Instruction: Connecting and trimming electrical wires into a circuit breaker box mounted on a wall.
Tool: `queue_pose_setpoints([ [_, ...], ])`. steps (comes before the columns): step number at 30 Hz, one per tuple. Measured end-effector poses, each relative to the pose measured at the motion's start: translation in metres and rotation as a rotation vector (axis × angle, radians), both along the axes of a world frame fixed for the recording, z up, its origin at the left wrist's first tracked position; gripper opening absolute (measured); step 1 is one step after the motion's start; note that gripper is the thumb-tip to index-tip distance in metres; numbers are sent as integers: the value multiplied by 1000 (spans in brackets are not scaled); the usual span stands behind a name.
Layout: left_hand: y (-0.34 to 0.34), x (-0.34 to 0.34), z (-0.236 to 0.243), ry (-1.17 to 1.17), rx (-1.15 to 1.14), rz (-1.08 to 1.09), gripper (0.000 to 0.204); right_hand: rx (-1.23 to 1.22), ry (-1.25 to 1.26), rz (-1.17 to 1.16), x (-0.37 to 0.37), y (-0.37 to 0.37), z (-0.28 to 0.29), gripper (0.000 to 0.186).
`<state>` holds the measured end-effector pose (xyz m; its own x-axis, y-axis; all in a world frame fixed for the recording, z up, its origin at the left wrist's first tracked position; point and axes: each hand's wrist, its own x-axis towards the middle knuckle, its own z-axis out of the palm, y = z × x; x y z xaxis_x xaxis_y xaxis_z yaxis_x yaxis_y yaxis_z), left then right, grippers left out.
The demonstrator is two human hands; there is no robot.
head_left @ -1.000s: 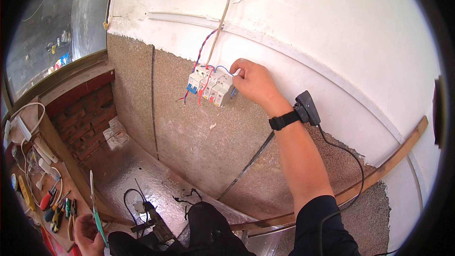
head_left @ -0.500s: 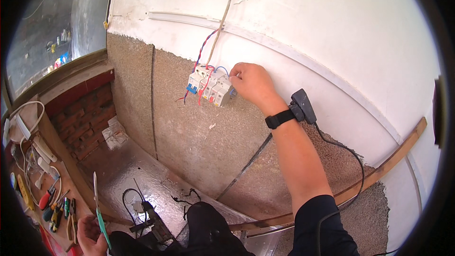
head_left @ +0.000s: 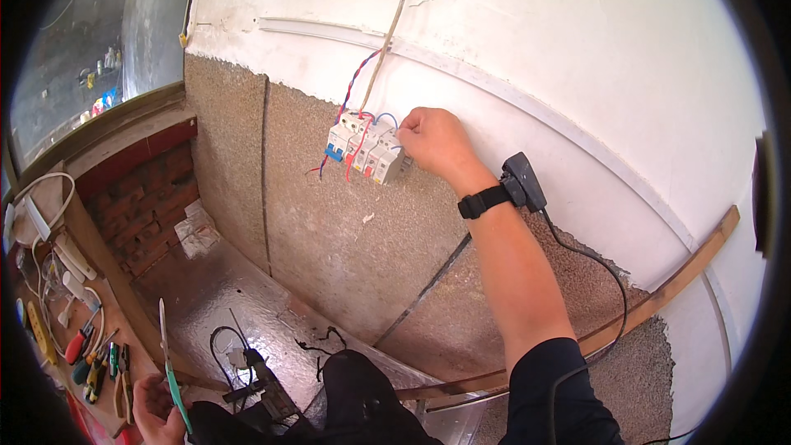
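Observation:
My right hand (head_left: 434,138) is at the right end of a row of white circuit breakers (head_left: 362,148) on the wall. Its fingertips pinch a blue wire (head_left: 386,115), which arcs over from the breakers' top. One breaker has blue switches, and red wires (head_left: 360,151) run down across the front. Low at the left, my left hand (head_left: 156,412) is closed around a slim green-handled tool (head_left: 173,391), with its narrow pale end pointing up. The tool's exact kind is unclear.
A tan cable (head_left: 395,21) and a twisted red-blue pair (head_left: 356,82) hang down to the breakers. Screwdrivers and pliers (head_left: 124,387) lie on the wooden bench at left. A wooden strip (head_left: 651,309) crosses the lower right. Black gear (head_left: 268,391) stands near my knees.
The blue wire's arc stands slightly higher, and its blue part below my right fingers has shifted. Both hands stay nearly where they were; the view has moved slightly.

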<state>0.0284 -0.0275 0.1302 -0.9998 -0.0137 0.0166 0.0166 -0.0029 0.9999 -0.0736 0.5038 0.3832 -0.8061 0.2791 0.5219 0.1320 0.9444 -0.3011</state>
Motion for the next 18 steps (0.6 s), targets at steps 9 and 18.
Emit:
queue_pose_setpoints([
  [9,2,-2,-1,-23,-6,8,51,-51,-25,-24,-1,-1,2,19],
  [18,5,-1,1,-30,0,18,48,-125,-65,100,0,7,3,14],
])
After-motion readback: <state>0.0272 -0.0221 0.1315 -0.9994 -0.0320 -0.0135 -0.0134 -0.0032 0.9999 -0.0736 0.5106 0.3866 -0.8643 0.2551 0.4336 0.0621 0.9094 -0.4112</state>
